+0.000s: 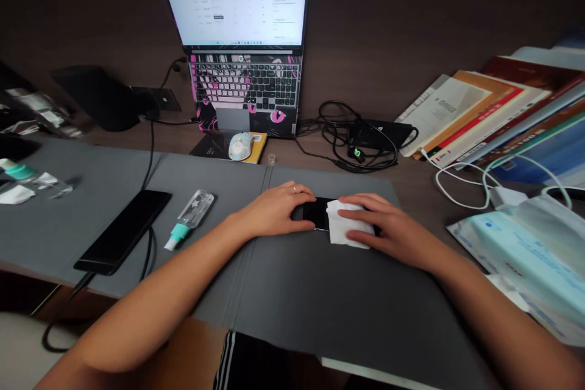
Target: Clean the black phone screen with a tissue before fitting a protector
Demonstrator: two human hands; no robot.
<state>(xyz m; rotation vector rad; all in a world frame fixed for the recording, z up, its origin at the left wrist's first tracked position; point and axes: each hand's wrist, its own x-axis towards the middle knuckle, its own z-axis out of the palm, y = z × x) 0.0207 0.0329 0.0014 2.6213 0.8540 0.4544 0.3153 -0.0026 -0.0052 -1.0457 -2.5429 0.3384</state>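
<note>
Your right fingers (pixel 365 204) press a wipe (pixel 345 228) flat on the phone (pixel 315 213); left hand (pixel 276 210) pins its left edge (mid-mat (pixel 320 298), bare mat all around)

We see bare forearms without sleeves, a thin ring (pixel 295 188) on the left hand (pixel 274 210), right hand (pixel 388 228) unadorned

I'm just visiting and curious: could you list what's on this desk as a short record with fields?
left hand: steadies a dark phone on the grey mat
right hand: presses a white wipe on that phone
left of the hands: small spray bottle, second phone on a cable
behind: open laptop, mouse
right: face masks, stacked books
</note>
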